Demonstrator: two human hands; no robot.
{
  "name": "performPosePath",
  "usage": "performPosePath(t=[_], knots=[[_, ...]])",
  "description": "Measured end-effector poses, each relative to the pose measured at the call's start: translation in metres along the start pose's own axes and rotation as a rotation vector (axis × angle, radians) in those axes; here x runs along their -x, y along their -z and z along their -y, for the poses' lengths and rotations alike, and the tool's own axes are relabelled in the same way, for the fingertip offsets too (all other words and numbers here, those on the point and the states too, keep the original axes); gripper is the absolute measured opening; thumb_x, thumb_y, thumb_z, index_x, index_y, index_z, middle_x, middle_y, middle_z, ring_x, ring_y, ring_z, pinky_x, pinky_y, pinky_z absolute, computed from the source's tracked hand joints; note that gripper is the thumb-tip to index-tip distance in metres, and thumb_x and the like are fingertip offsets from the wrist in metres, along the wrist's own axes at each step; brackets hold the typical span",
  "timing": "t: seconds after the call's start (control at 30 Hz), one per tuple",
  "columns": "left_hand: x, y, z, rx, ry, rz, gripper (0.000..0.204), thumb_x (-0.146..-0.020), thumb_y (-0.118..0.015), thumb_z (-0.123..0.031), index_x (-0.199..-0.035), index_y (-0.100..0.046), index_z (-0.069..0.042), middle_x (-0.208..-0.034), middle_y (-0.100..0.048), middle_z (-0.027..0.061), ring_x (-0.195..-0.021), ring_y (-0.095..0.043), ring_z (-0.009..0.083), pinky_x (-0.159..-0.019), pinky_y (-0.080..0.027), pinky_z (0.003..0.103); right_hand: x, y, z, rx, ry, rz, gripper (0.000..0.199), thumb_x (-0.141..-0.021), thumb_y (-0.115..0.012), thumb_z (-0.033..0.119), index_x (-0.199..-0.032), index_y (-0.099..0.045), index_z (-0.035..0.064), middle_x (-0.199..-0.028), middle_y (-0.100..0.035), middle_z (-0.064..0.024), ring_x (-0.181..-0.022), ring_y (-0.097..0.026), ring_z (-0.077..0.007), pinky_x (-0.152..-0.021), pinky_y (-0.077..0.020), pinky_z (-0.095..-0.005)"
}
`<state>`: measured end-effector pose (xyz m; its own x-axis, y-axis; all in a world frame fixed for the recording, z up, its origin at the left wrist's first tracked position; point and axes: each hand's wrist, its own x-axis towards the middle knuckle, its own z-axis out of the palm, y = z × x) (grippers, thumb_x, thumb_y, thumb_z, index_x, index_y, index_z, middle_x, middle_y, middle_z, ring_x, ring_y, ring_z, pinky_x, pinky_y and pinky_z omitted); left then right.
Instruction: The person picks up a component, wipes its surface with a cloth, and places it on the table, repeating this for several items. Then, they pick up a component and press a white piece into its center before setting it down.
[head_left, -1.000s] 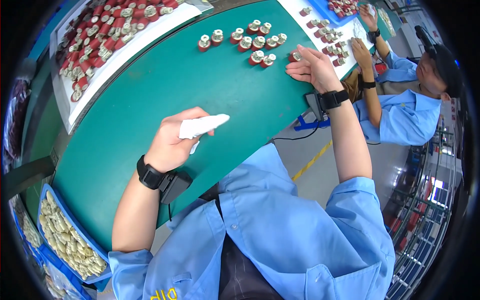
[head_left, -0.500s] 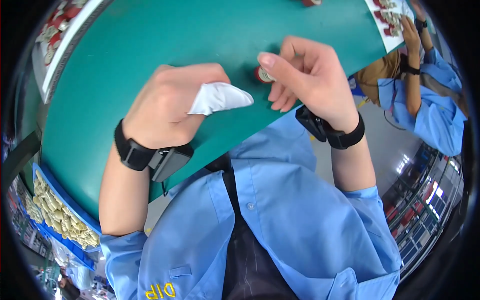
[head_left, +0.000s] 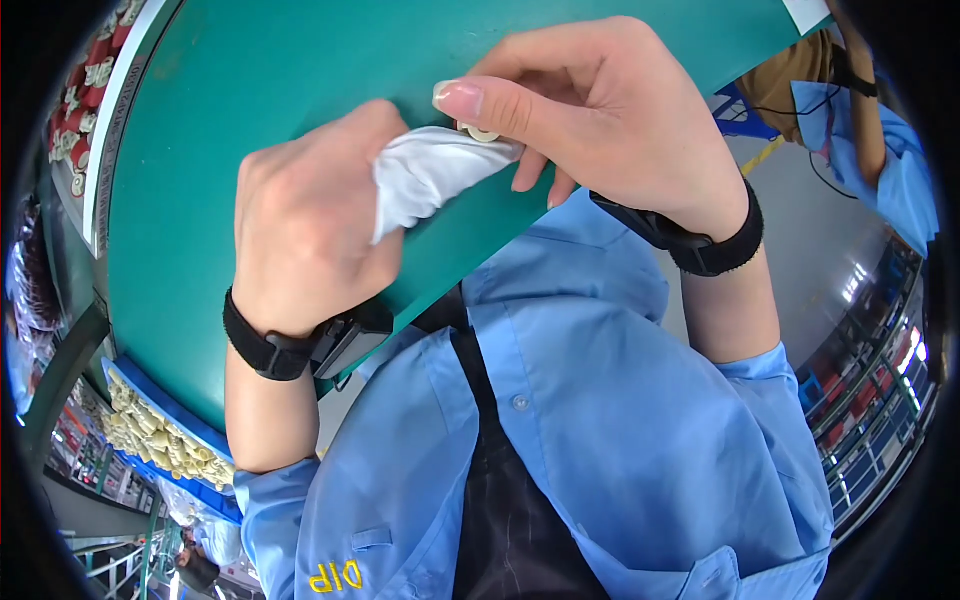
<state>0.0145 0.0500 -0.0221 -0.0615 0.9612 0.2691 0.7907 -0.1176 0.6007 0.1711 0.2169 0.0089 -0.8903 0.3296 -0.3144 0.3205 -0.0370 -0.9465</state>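
Observation:
My left hand (head_left: 310, 210) is closed, its fingers curled under. A wrinkled white cloth (head_left: 430, 175) sticks out from its thumb side toward the right hand; I cannot tell whether it wraps a finger. My right hand (head_left: 600, 120) pinches a small round part (head_left: 484, 133), cream with a bit of red, under its thumb. The part touches or nearly touches the upper edge of the cloth. Most of the part is hidden by the thumb and fingers. Both hands are over the green tabletop (head_left: 300, 60).
A white-edged tray (head_left: 112, 150) with red and cream parts lies at the far left. A blue bin (head_left: 150, 385) of cream pieces stands below the table's left end. At the right, a co-worker's arm (head_left: 870, 130) shows beside a white sheet (head_left: 806, 12).
My right hand has moved left and taken the small round part off the table, bringing it to the cloth. My left hand has shifted slightly. The view has turned a little.

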Motion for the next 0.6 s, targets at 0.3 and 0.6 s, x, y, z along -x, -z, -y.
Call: performPosePath(t=[0.3, 0.6], knots=[[0.002, 0.02, 0.002, -0.065, -0.021, 0.014, 0.017, -0.067, -0.064, 0.002, -0.083, -0.068, -0.002, -0.076, -0.062, 0.0117, -0.058, -0.062, 0.0297, -0.051, -0.048, 0.037, -0.006, 0.002, 0.006, 0.193, 0.004, 0.038, 0.03, -0.095, -0.072, 0.023, -0.081, -0.072, -0.004, -0.055, -0.061, -0.0075, -0.044, -0.049, -0.0088, -0.042, -0.0339, -0.0273], [0.004, 0.022, 0.014, 0.032, -0.014, 0.059, 0.026, -0.058, -0.062, 0.002, -0.083, -0.068, 0.0, -0.079, -0.063, 0.0111, -0.058, -0.062, 0.0286, -0.05, -0.048, 0.036, -0.006, 0.003, 0.002, 0.179, 0.084, -0.013, 0.028, -0.094, -0.072, 0.022, -0.082, -0.073, -0.0028, -0.056, -0.062, -0.0104, -0.043, -0.048, -0.0143, -0.043, -0.0355, -0.0297]])
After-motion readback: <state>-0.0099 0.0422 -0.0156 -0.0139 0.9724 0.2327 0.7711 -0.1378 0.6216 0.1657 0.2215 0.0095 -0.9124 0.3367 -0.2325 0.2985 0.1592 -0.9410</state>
